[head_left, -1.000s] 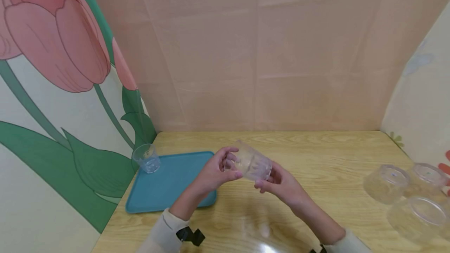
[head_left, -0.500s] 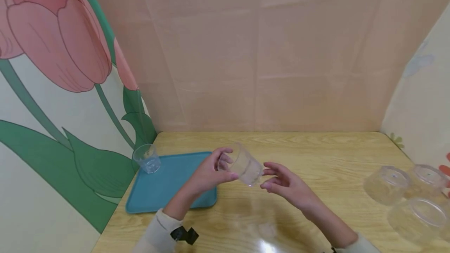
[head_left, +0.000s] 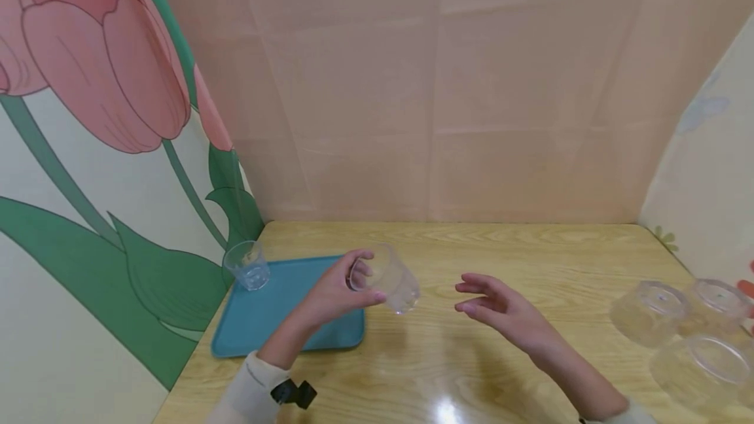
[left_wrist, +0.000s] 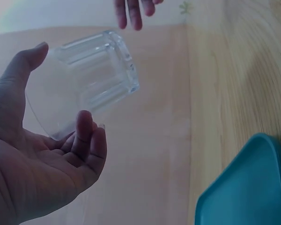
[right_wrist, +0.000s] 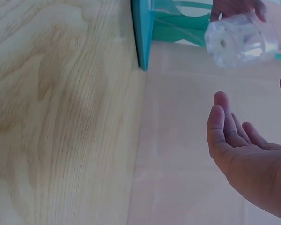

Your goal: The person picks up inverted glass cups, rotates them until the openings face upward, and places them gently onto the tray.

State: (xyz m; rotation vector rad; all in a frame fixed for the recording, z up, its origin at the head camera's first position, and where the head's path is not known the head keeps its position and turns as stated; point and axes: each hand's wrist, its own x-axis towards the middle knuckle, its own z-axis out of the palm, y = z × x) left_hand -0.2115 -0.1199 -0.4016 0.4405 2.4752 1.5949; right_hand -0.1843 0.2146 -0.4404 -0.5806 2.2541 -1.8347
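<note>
From where I stand, a big painted tulip (head_left: 124, 70) fills the wall on the left. Below it, a blue tray (head_left: 288, 322) lies along the table's (head_left: 530, 250) left edge, with a clear cup (head_left: 252, 272) standing mouth up at the tray's far left corner. Next comes the person's left hand (head_left: 331, 293), thumb and fingers clamped round the rim end of another clear cup, the held cup (head_left: 397, 283). That one is off the table, near the tray's right edge, tilted with its base pointing right and down. Across a gap, the right hand (head_left: 508, 311) holds nothing, its fingers apart from the thumb and loosely bent. By the table's right edge sit at least three upturned clear cups (head_left: 703, 365), grouped close together.
</note>
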